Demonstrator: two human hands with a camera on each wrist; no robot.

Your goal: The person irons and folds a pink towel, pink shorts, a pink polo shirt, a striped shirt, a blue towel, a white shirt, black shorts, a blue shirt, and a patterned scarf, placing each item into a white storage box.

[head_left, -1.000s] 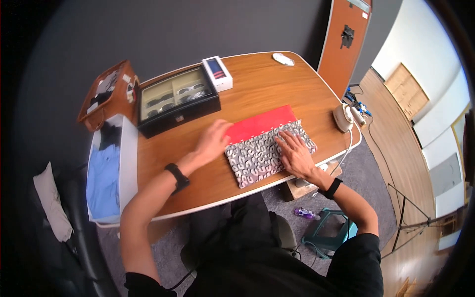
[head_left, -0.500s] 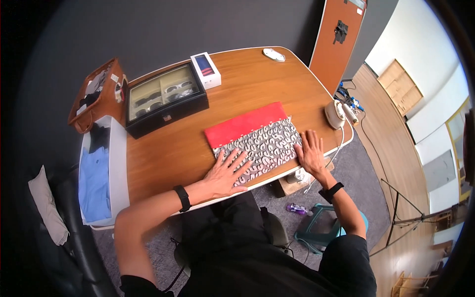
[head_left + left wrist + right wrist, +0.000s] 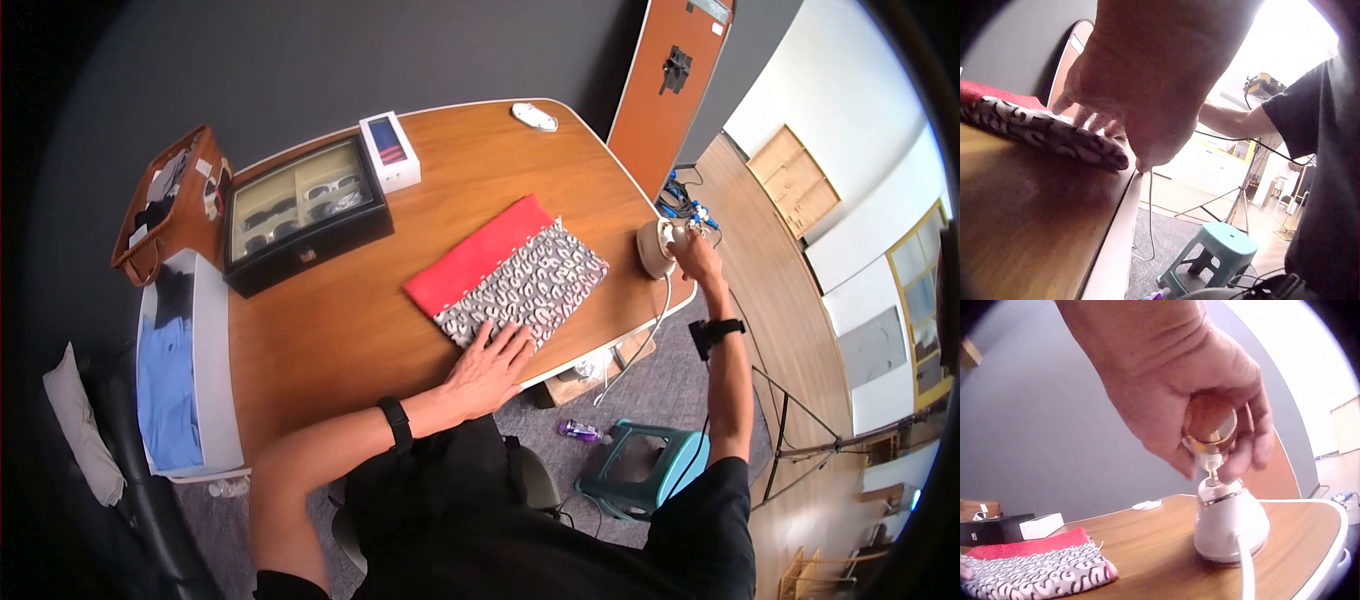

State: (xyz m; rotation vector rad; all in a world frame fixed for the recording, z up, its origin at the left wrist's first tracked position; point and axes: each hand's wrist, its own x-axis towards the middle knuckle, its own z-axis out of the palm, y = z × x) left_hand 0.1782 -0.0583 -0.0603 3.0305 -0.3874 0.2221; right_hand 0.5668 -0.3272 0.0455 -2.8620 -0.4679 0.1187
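A folded cloth [image 3: 525,290], one part plain red and the other a black-and-white pattern, lies on the wooden table. My left hand [image 3: 488,372] rests on its near left corner with fingers stretched out; the left wrist view shows the cloth [image 3: 1041,131] as a thick layered edge by the fingers. At the table's right end stands a white corded appliance [image 3: 1232,525] with a flared base and a gold-ringed upper part. My right hand [image 3: 1210,400] grips that upper part from above, thumb on one side and fingers curled round the other. The palm hides some of it.
At the left stand a glasses case [image 3: 310,215], a small white box [image 3: 390,150], a brown basket [image 3: 170,200] and a white bin [image 3: 215,370] with blue clothing. A white oval object [image 3: 534,117] lies at the back. The appliance's cord [image 3: 655,330] hangs over the edge, near a teal stool [image 3: 645,465].
My right hand has left the cloth, moved right and taken hold of the white appliance. My left hand came down onto the cloth's near left part and stays there. The head view has shifted.
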